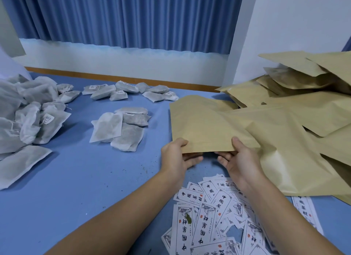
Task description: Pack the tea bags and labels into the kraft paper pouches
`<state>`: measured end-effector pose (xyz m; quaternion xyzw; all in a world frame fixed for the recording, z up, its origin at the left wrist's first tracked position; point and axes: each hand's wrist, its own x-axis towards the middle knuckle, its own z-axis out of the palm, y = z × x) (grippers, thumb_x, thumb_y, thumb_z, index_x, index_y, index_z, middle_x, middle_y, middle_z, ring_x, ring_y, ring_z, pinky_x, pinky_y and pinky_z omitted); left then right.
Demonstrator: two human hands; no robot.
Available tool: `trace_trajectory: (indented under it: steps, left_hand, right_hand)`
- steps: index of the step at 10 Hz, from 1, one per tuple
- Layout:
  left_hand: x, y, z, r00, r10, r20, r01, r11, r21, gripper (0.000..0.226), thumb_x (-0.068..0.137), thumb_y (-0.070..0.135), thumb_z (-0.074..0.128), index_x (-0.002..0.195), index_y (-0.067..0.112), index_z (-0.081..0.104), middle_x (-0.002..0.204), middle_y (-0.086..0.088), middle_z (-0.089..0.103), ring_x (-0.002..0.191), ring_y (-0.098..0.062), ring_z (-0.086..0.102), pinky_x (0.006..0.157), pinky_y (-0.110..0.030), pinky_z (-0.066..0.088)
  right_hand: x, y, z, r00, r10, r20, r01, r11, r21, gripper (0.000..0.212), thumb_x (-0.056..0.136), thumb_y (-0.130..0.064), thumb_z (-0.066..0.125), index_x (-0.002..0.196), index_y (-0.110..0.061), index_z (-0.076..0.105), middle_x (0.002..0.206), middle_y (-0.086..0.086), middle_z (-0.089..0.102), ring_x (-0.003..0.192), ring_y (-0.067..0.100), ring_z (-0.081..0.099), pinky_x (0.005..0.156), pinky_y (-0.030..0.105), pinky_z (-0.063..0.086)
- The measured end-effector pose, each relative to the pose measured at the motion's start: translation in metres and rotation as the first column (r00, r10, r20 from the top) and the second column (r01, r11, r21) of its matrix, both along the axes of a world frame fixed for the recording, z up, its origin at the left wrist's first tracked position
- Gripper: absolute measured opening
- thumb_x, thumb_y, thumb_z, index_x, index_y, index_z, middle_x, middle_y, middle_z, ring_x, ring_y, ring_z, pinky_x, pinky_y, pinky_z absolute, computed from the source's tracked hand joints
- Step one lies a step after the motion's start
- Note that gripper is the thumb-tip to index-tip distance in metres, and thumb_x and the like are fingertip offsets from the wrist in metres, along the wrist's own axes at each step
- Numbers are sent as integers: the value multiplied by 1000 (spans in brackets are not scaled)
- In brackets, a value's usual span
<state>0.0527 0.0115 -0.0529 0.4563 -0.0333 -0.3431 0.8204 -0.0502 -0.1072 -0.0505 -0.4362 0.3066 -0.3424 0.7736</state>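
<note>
Blue table underfoot of everything here. Nearest the camera, at the near right, sits a loose heap of labels, well over a dozen and too overlapped for an exact count. One stray label pokes out from under the brown paper further right.

Both forearms reach in over those labels. Two hands, one pouch: the left hand and right hand pinch the near edge of a single kraft pouch, thumbs on top and fingers curled beneath. Its right side overlaps the pouch pile. Whether anything is inside it, I cannot tell.

That pile fills the right side, at least ten pouches tumbled over each other and running off the frame.

The near left is a broad bare stretch of blue, plenty of room. Beyond it comes a middle cluster of four or five tea bags, lying loose and apart from the pouch. At the left edge sits a big heap of tea bags, too many to count.

Further back, a far row of roughly nine bags lies just short of the wooden table edge. Behind that are the blue curtain and the white wall.
</note>
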Motion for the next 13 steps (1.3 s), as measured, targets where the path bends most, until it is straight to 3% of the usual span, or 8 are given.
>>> trace_trajectory:
  steps: [2, 5, 8, 9, 10, 11, 12, 13]
  left_hand:
    - [13, -2, -2, 992, -69, 104, 71, 997, -15, 43, 92, -17, 42, 128, 2, 55, 118, -16, 70, 109, -29, 68, 87, -37, 59]
    - [9, -6, 4, 877, -30, 479, 67, 996, -59, 48, 88, 0, 53, 125, 29, 61, 121, -2, 71, 118, -23, 64, 108, -49, 45]
    - [7, -97, 89, 694, -379, 612, 421, 903, 82, 45, 101, 6, 54, 138, 32, 50, 122, -7, 69, 101, -25, 71, 82, -44, 60]
    - [5, -145, 115, 574, -515, 636, 415, 853, 316, 39, 100, 25, 60, 138, 28, 48, 86, -9, 73, 55, -17, 65, 49, -26, 48]
    - [0, -191, 125, 648, -531, 546, 365, 846, 389, 45, 98, 25, 63, 140, 13, 49, 58, -2, 56, 38, -10, 40, 42, -19, 36]
    - [-9, -227, 130, 737, -514, 439, 389, 853, 346, 5, 100, 11, 59, 105, 11, 58, 59, -2, 58, 40, -7, 48, 41, -19, 42]
    - [-13, -261, 138, 828, -475, 298, 457, 880, 133, 5, 103, 5, 50, 102, 8, 54, 93, -13, 70, 77, -14, 70, 75, -27, 59]
    - [-19, -276, 142, 876, -437, 204, 451, 892, -26, 29, 107, 12, 42, 134, 4, 49, 142, -15, 54, 131, -24, 54, 102, -39, 50]
  right_hand:
    - [-1, -3, -4, 998, 31, -55, -31, 1000, 4, 14, 103, -19, 56, 100, -10, 66, 89, 5, 77, 73, 20, 75, 57, 29, 57]
    - [-6, -9, 15, 965, -10, 262, 9, 1000, 5, 30, 100, 2, 52, 128, -5, 60, 120, 10, 72, 111, 25, 70, 81, 36, 60]
    - [-46, -58, 54, 965, -158, 209, 193, 969, -157, 15, 100, -26, 62, 98, -14, 71, 95, 7, 76, 75, 21, 73, 53, 28, 51]
    - [-55, -91, 61, 943, -262, 207, 287, 952, -105, 21, 101, -30, 60, 98, -9, 63, 72, 7, 71, 56, 14, 64, 46, 23, 48]
    - [-60, -128, 68, 914, -337, 227, 352, 935, -32, 16, 103, -23, 57, 95, -9, 57, 57, 4, 64, 44, 10, 54, 44, 19, 45]
    - [-59, -163, 81, 896, -366, 251, 369, 929, 38, 13, 103, -10, 54, 93, -3, 56, 67, 10, 63, 47, 9, 58, 47, 17, 48]
    - [-52, -201, 105, 860, -369, 353, 336, 929, 153, 12, 100, 3, 53, 110, 9, 57, 101, 20, 65, 74, 16, 71, 63, 19, 58]
    - [-46, -224, 128, 870, -383, 311, 348, 923, 164, 28, 99, 6, 53, 126, 12, 53, 124, 20, 60, 99, 19, 66, 87, 24, 57]
